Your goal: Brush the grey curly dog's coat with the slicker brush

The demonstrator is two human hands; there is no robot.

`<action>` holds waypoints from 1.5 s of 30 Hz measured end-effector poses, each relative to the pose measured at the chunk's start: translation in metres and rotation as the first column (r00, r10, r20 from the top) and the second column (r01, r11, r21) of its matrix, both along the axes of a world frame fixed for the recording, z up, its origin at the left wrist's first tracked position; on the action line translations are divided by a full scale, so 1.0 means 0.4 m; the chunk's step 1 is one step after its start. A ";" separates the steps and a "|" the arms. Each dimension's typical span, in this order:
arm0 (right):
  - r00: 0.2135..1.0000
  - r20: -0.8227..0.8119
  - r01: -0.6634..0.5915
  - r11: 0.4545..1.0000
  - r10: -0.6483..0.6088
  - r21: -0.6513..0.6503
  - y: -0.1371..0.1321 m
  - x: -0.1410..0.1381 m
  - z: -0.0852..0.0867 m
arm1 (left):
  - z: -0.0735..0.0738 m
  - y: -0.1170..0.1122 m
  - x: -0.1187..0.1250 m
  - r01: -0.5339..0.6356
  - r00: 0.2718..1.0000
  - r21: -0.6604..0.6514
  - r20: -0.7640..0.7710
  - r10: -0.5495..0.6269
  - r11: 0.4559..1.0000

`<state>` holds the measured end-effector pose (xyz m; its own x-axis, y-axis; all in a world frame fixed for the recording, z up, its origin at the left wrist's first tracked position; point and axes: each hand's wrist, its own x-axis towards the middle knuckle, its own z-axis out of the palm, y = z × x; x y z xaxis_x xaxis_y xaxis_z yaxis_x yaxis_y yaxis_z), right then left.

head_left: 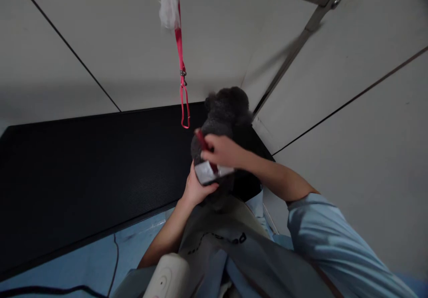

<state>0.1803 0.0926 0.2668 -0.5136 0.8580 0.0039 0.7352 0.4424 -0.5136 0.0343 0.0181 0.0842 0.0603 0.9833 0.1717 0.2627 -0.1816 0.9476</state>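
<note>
A small dog [219, 122] with a dark grey coat stands or sits on the black table, its head toward the far corner. My right hand [222, 150] is closed round the red handle of a slicker brush [206, 172], whose flat pale head is over the dog's rear. Just below the brush, my left hand [197, 186] grips the dog's hindquarters, thumb pointing right. Part of the left fingers is hidden behind the brush head and fur. The dog's legs cannot be made out.
A black grooming table [100, 169] stretches left. A pink loop leash [182, 66] hangs above it, wrapped in white material at the top. A metal arm [294, 48] rises at the right corner along the pale walls. A white cylindrical device [169, 275] is near my body, and a cable [115, 258] crosses the blue floor.
</note>
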 end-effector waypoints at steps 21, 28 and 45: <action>0.948 0.140 0.248 0.937 -0.287 0.246 0.014 -0.087 0.007 | -0.024 -0.027 0.017 -0.086 0.995 0.043 -0.052 0.088 0.995; 0.974 0.188 0.101 0.987 -0.123 0.124 0.041 -0.099 0.027 | -0.033 -0.043 0.020 -0.024 1.000 0.109 -0.013 0.025 0.994; 0.983 -0.128 0.128 0.992 -0.130 -0.019 -0.029 0.015 -0.027 | -0.028 0.021 -0.045 0.244 0.942 0.062 0.221 -0.251 0.968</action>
